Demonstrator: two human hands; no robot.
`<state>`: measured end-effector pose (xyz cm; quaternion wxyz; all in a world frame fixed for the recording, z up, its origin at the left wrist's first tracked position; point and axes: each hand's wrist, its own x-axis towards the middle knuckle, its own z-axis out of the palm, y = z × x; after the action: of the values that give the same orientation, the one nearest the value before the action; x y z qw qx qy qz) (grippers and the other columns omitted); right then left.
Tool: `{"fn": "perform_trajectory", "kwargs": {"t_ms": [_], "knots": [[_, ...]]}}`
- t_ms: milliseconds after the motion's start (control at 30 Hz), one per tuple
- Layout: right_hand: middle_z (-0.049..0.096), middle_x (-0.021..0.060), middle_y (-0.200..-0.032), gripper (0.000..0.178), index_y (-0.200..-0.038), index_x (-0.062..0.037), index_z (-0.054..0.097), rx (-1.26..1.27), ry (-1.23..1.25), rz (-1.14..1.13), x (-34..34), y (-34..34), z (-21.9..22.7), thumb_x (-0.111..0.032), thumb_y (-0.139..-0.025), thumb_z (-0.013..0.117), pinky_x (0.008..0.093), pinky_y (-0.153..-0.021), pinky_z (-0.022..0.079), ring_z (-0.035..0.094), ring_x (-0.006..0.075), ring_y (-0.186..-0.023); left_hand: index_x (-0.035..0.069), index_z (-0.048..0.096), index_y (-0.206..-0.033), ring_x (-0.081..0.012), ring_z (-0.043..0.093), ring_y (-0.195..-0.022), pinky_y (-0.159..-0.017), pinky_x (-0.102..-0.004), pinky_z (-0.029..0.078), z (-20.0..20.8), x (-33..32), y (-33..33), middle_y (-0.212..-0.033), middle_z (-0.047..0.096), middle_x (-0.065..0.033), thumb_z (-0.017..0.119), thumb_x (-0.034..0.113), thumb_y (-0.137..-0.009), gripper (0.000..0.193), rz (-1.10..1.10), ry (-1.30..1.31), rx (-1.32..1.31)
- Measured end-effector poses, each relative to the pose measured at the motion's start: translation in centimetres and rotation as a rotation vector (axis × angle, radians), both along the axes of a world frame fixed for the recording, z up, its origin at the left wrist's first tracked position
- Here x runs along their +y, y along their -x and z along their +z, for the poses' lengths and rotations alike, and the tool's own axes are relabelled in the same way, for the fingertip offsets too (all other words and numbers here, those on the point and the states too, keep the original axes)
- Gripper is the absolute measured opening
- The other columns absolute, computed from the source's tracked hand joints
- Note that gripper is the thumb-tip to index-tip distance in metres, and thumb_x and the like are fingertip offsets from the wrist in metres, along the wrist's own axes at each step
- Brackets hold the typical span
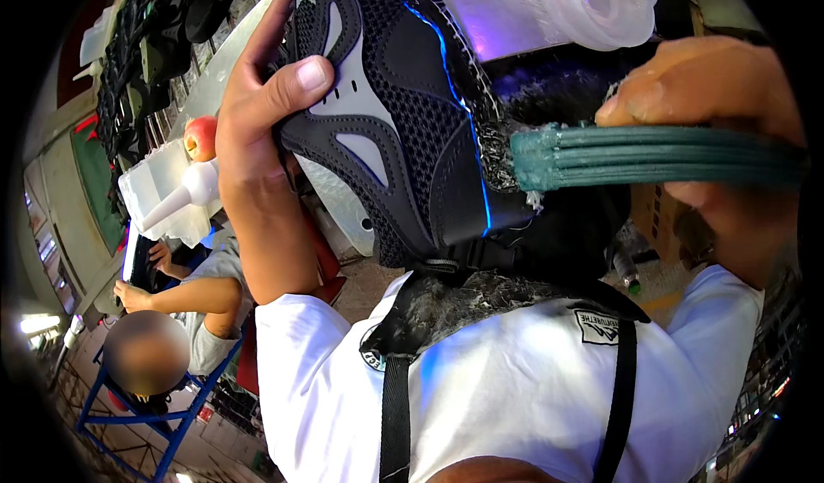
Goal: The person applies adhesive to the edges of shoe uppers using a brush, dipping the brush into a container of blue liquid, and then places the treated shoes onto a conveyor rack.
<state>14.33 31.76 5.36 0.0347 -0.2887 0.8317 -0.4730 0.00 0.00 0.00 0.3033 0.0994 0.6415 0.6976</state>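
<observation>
My left hand (253,118) grips a black and grey shoe (408,97), its thumb pressed on the side and the other fingers partly hidden behind. Mesh panels and grey overlays cover the shoe's side. A glowing blue line runs along its lower edge, beside a rough, fuzzy dark margin. In my right hand (708,79) is a thick green ridged handle, apparently of a brush (627,158), held between thumb and fingers. Its whitish, crusted end meets the shoe's rough margin near the heel; I cannot make out the bristles clearly.
A translucent plastic container (609,2) stands at the far right. Left of my forearm are a white nozzle bottle (199,184), a clear tray (146,182) and a red apple-like fruit (200,138). Black shoes (163,32) line the upper left. A co-worker (215,285) sits at lower left.
</observation>
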Motion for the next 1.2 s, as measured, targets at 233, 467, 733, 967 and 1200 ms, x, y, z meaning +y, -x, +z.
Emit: {"fn": "perform_trajectory", "kwargs": {"t_ms": [233,467,733,967,1200], "knots": [[0.071,0.0191,-0.101,0.037,-0.113,-0.0013,0.061,0.060,-0.063,0.139,2.8,1.2,4.8,-0.031,-0.094,0.070,0.0364,-0.076,0.058,0.072,0.0272,-0.087,-0.009,0.037,-0.149,-0.0321,0.060,-0.125,-0.108,-0.0409,0.047,3.9,2.0,-1.3,-0.142,0.053,-0.0240,0.069,0.022,-0.084,0.078,-0.021,0.005,-0.057],[0.071,0.0207,-0.101,0.035,-0.112,-0.0005,0.063,0.055,0.029,0.185,3.6,3.4,6.1,-0.029,-0.092,0.072,0.0370,-0.077,0.057,0.072,0.0285,-0.089,-0.004,0.040,-0.148,-0.0283,0.066,-0.114,-0.099,-0.0372,0.055,4.6,2.5,-1.1,-0.131,0.062,-0.0198,0.063,0.017,-0.089,0.067,0.035,-0.235,-0.306],[0.070,0.0224,-0.102,0.033,-0.110,0.0004,0.065,0.087,0.155,0.248,3.3,8.3,5.6,-0.026,-0.091,0.073,0.0376,-0.079,0.057,0.071,0.0300,-0.090,-0.004,0.056,-0.129,-0.0304,0.072,-0.099,-0.091,-0.0431,0.060,4.9,1.3,-1.2,-0.116,0.070,-0.0198,0.059,0.020,-0.097,0.040,0.175,-0.449,-0.645],[0.070,0.0239,-0.103,0.032,-0.108,0.0012,0.066,0.120,0.193,0.313,2.9,10.9,6.3,-0.024,-0.090,0.074,0.0382,-0.081,0.057,0.071,0.0313,-0.091,-0.002,0.062,-0.121,-0.0294,0.072,-0.097,-0.092,-0.0430,0.059,5.1,1.2,-2.3,-0.111,0.072,-0.0180,0.056,0.020,-0.100,0.031,0.302,-0.448,-0.719],[0.070,0.0254,-0.104,0.030,-0.106,0.0021,0.068,0.135,0.208,0.377,2.6,12.8,7.5,-0.022,-0.088,0.075,0.0388,-0.083,0.056,0.071,0.0326,-0.093,-0.001,0.059,-0.127,-0.0303,0.068,-0.105,-0.092,-0.0444,0.057,3.5,-0.2,-4.2,-0.118,0.069,-0.0176,0.046,0.027,-0.104,0.039,0.374,-0.463,-0.777]]}}
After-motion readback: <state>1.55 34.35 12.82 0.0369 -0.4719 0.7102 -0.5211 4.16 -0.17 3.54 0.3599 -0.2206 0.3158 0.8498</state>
